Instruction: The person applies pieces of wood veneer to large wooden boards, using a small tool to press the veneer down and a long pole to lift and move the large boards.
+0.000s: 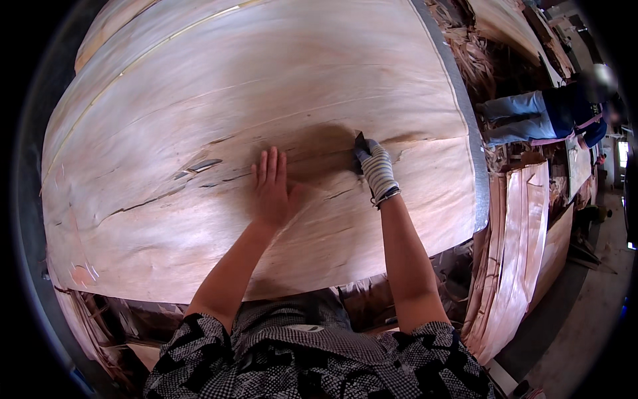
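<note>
A large pale wood veneer sheet (299, 80) spreads out in front of me. Long cracks run across its middle, with a torn hole (198, 167) left of my hands. My left hand (271, 189) is bare and lies on the sheet beside the crack, fingers stretched out. In a grey-and-white striped glove, my right hand (380, 174) is closed round a dark-bladed knife (361, 142). Its blade points away from me, close to the sheet's surface near a brownish, wrinkled area. The handle is mostly hidden by the glove.
A yellow strip (159, 45) crosses the sheet's far left. Stacked veneer pieces (510, 233) stand at the right, with heaps of torn scraps (468, 53) beyond the sheet's grey edge. Another person (558, 113) in jeans and a dark top stands at the far right.
</note>
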